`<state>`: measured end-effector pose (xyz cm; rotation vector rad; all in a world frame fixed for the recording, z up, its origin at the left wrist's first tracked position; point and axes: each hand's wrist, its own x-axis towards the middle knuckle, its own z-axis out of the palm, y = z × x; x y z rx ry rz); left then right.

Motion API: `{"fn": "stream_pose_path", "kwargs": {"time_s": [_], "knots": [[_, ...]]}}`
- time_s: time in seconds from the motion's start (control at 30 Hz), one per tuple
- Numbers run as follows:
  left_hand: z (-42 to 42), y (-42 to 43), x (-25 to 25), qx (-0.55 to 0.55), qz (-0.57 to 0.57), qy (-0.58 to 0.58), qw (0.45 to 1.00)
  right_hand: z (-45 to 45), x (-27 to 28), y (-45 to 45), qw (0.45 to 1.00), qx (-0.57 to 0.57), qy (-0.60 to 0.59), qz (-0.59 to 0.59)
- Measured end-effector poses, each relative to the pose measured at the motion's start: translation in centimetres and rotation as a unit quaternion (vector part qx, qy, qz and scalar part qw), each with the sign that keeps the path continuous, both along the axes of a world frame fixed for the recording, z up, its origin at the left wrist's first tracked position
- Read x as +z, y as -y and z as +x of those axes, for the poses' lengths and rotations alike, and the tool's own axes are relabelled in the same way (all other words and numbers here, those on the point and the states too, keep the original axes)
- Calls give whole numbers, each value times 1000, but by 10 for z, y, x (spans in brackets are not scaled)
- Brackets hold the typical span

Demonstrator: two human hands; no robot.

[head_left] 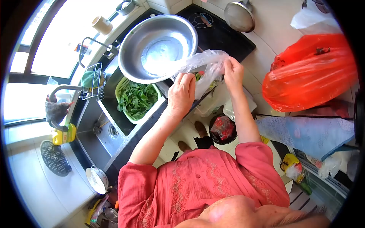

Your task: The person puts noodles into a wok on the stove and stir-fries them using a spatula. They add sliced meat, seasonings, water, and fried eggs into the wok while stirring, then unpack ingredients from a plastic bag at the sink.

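Observation:
A clear plastic bag (208,59) stretches between my two hands, its rim pulled apart. My left hand (181,95) is closed on the near left side of the rim. Fingers of my right hand (232,72) pinch the rim on the other side. Inside or behind the bag some green and reddish bits show, too blurred to name. Just beyond my left hand stands a large steel basin (131,51), with the bag's edge overlapping its rim. Left of that hand, a light green basket (120,86) of leafy greens (137,99) sits in the sink.
A steel sink (99,140) with a tap (68,88) and a wire rack (99,79) lies to the left. Black hob (235,43) behind the basin. A red plastic bag (304,78) hangs right. On the floor stands a lined bin (223,128); a bowl (97,179) sits near the counter edge.

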<state>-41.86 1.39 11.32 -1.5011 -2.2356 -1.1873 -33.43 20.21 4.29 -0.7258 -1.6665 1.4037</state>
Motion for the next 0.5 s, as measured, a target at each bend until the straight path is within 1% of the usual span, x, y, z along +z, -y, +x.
{"fn": "stream_pose_path", "kwargs": {"time_s": [0.03, 0.07, 0.1, 0.13, 0.17, 0.2, 0.23, 0.27, 0.3, 0.33, 0.37, 0.4, 0.47, 0.5], "knots": [[-1, 3, -2, 6, 0, 0, 1000, 3, 3, 5, 1000, 1, 29, 5], [1, 6, -4, 4, 17, 95, 995, 9, 5, 10, 998, 1, 60, 11], [3, 10, -5, 3, 34, 189, 981, 16, 7, 13, 998, 6, 63, 10], [5, 14, 1, 11, 18, 261, 965, 22, 9, 17, 996, 39, 71, -31], [4, 14, 0, 14, 19, 263, 965, 27, 12, 21, 992, 71, 78, -71], [3, 13, 0, 12, 51, 331, 942, 30, 15, 27, 992, 74, 79, -71], [2, 10, 0, 7, 83, 397, 914, 33, 18, 33, 990, 70, 109, -50], [1, 8, 1, -20, 84, 474, 876, 34, 20, 36, 988, 65, 138, -28], [0, 5, 0, -23, 84, 475, 876, 32, 19, 39, 988, 63, 140, -27], [1, 2, 1, -56, 117, 526, 840, 28, 16, 43, 986, 90, 110, 87], [1, 0, 1, -89, 148, 574, 800, 25, 12, 45, 970, 116, 79, 199], [2, -1, 4, -92, 146, 575, 800, 23, 3, 46, 970, 112, 79, 199], [7, 1, 10, -134, 132, 503, 844, 22, -13, 49, 979, 122, 122, 109], [7, 5, 9, -138, 128, 503, 843, 23, -18, 46, 980, 118, 121, 107]]}}
